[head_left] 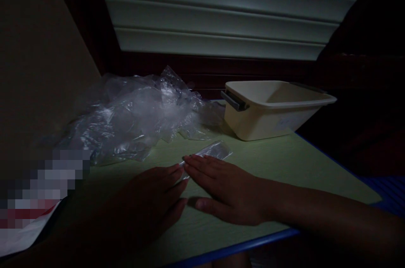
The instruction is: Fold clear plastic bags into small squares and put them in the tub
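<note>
A clear plastic bag (217, 150), folded into a narrow strip, lies flat on the green tabletop (262, 166). Across its near part rests my right hand (226, 188), palm down, with the fingers stretched out and the thumb apart. My left hand (158, 200) lies beside it in shadow, fingers extended, their tips at the strip's left end and close to the right fingertips. Neither hand grips anything. Both hands cover part of the strip, so its full length is hidden.
A large heap of crumpled clear plastic bags (136, 112) covers the back left. At the back right stands a cream plastic bin (259, 122) with grey handles. Blue edging (249, 242) borders the table. A white and red item (34, 221), partly pixelated, is at the left.
</note>
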Motion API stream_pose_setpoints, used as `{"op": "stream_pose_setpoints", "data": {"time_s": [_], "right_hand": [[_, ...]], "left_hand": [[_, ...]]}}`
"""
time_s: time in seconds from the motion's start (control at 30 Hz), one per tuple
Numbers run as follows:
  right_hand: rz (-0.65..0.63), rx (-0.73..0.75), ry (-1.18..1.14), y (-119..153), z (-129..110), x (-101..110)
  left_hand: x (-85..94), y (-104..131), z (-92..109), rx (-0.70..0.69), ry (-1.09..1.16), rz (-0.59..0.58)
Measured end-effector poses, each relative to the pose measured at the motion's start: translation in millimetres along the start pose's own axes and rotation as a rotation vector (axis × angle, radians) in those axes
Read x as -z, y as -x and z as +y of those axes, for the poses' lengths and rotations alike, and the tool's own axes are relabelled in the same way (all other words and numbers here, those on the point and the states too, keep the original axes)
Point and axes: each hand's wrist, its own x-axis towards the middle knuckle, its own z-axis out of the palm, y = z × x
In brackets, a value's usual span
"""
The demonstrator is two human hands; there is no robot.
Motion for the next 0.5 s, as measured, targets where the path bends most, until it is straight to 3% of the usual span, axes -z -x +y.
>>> {"op": "stream_pose_setpoints", "data": {"time_s": [0.23, 0.5], "right_hand": [[0.048, -0.128, 0.130, 7, 12, 0], [0.110, -0.303, 0.232, 13, 33, -2]], "left_hand": [[3.8, -2, -1, 0.023, 0.013, -0.098], [7.6, -5, 1, 0.029, 0.020, -0.108]]}}
